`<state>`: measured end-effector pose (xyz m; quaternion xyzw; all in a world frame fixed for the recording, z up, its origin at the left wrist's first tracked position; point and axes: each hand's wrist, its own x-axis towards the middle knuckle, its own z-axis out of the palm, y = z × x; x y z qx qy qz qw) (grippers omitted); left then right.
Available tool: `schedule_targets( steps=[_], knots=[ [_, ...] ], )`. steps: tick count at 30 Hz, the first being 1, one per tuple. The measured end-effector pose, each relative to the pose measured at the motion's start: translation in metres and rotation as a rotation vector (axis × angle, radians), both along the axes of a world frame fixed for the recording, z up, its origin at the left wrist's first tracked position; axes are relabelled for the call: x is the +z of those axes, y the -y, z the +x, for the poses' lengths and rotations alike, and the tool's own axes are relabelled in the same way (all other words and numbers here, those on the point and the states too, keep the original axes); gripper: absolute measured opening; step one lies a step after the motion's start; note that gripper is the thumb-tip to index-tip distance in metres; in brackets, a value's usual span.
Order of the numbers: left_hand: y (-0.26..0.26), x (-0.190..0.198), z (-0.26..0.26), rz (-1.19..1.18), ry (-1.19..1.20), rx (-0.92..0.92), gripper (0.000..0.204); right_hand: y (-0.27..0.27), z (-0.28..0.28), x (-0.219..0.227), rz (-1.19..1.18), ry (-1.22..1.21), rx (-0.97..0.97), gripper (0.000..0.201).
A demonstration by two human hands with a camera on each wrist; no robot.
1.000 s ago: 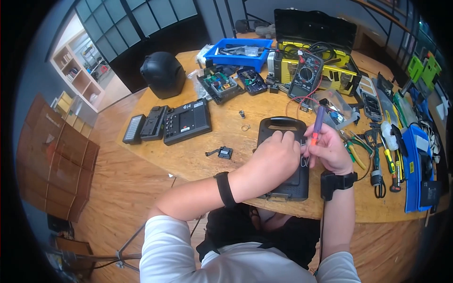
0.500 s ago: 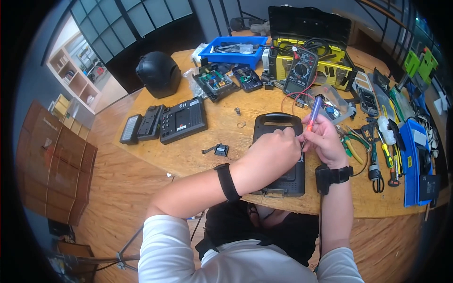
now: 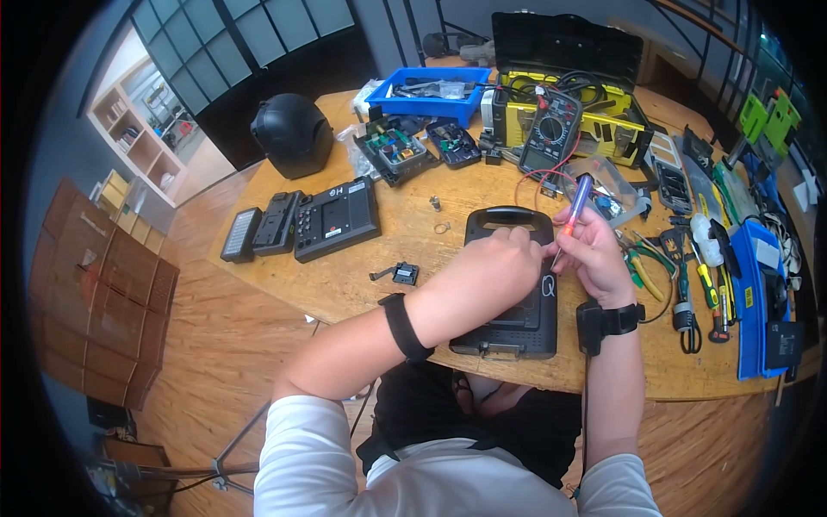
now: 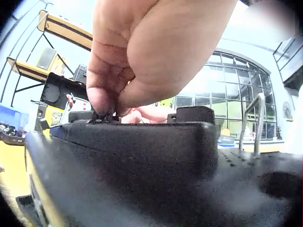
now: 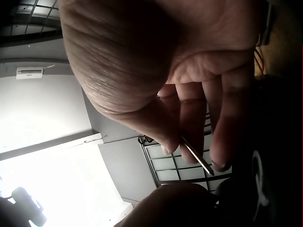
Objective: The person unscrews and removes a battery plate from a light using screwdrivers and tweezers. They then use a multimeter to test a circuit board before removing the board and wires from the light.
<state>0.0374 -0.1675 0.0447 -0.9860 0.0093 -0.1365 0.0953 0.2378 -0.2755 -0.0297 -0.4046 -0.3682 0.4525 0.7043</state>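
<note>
Screwdriver (image 3: 581, 197), pinched by right hand (image 3: 596, 258), slants tip-down leftward; left hand (image 3: 506, 269) bunched over black case (image 3: 536, 332), hold unclear.

**Room backdrop**

Wood-look floor (image 3: 215, 332), left and bottom. Blue-grey wall (image 3: 372, 43), top centre. Black-framed paned partition (image 3: 194, 47) upper left; doorway (image 3: 164, 112) beside it, pale shelving (image 3: 133, 129) showing through. Brown sectioned panel (image 3: 95, 302), left edge. Left wrist: big gridded window (image 4: 229, 78), right. Right wrist: white glare (image 5: 71, 175), lower left.

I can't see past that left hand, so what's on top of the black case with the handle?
A white Q-like mark shows on the black case, near its right edge. The left hand hides part of the top; what's beneath it can't be seen.
</note>
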Motion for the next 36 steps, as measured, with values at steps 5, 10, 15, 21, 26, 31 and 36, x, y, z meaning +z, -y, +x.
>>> schedule_targets(
  steps=[5,10,15,21,26,31,36],
  knots=[
    [-0.051,0.009,-0.021,-0.372,0.286,0.126,0.019,0.001,0.001,0.003,-0.006,0.014,-0.001,0.034],
    [-0.133,-0.007,-0.035,-0.646,0.556,0.495,0.012,0.000,0.000,0.003,-0.002,0.011,0.006,0.033],
    [-0.162,-0.053,-0.038,-0.847,0.415,0.607,0.018,-0.001,0.000,0.003,-0.026,0.037,-0.013,0.033],
    [-0.175,-0.084,-0.031,-0.799,0.412,0.599,0.021,-0.001,0.001,0.000,-0.029,0.029,-0.006,0.033],
    [-0.172,-0.087,-0.024,-0.779,0.429,0.610,0.025,-0.001,0.001,0.000,-0.041,0.031,-0.009,0.034],
    [-0.167,-0.089,-0.019,-0.792,0.403,0.635,0.033,-0.001,0.001,0.000,-0.047,0.031,-0.009,0.034],
    [-0.165,-0.089,-0.017,-0.804,0.440,0.662,0.032,-0.001,0.001,0.001,-0.060,0.033,-0.009,0.033]
  ],
)
